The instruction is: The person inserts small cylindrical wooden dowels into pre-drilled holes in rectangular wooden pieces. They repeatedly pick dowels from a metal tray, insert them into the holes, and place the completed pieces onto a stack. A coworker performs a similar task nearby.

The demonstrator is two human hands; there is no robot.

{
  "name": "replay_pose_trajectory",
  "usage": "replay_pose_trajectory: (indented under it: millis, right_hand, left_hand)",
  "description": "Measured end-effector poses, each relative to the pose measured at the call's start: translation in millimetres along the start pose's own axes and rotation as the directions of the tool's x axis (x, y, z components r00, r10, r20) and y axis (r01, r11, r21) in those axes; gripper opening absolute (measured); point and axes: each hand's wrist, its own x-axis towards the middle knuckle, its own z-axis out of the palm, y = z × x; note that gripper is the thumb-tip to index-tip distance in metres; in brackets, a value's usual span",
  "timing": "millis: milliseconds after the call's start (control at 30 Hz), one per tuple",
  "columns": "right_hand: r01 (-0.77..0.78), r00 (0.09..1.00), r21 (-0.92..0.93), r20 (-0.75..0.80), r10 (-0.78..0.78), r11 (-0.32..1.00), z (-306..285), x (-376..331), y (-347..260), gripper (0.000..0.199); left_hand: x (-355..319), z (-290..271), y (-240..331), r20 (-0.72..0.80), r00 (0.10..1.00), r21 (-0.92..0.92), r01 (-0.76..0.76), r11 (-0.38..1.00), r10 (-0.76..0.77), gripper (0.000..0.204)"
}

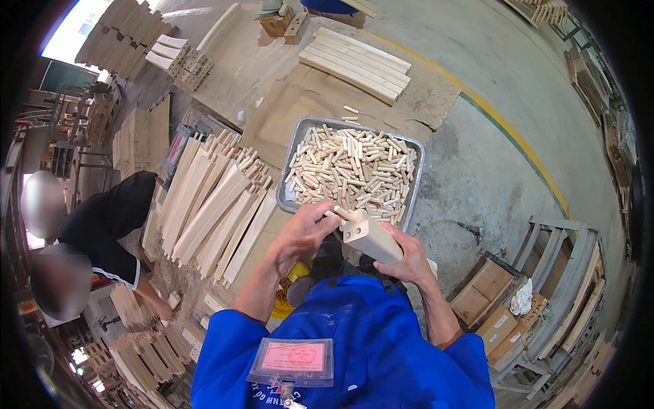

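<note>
My right hand (410, 255) is wrapped round a pale wooden leg-like piece (376, 240), whose near-square end with drilled holes points up and left. At that end, my left hand (305, 230) is closed in a pinch on a short wooden dowel (343, 213). The dowel sits against the end's upper edge; how deep it is in a hole cannot be made out. Just beyond both hands, a grey metal tray (419, 178) holds a heap of loose dowels (351, 163).
Left of the tray lie several wooden pieces (208, 204) with dowels in their far ends. Plain wooden lengths (354, 65) rest on cardboard (283, 109) beyond it. A co-worker (102, 225) bends at the left. A wooden box (485, 290) and grey rack (555, 273) stand at right.
</note>
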Motion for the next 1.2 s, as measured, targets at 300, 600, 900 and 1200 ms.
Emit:
replay_pose_trajectory:
  millis: [300,600,900,1200]
  right_hand:
    - [0.065,0.996,0.050,-0.064,-0.062,0.997,13.6,-6.3,-10.1,0.082]
    - [-0.091,0.994,-0.128,-0.074,0.082,0.988,7.7,3.5,13.9,0.079]
    - [-0.167,0.981,0.258,-0.054,0.187,0.952,-7.7,-5.9,12.9,0.091]
    - [0.038,0.992,0.170,-0.129,-0.016,0.985,-5.5,-10.6,20.8,0.089]
  left_hand:
    - [-11.3,7.1,5.8,-0.126,0.982,0.140,-0.121,0.983,0.139,0.034]
    - [44.4,-19.9,-61.3,-0.044,0.990,0.149,-0.125,0.981,0.133,0.034]
    - [86.6,-45.9,-96.5,-0.396,0.898,0.531,0.053,0.845,0.193,0.020]
    - [-12.8,36.9,27.2,-0.206,0.977,-0.551,-0.066,0.832,-0.059,0.016]
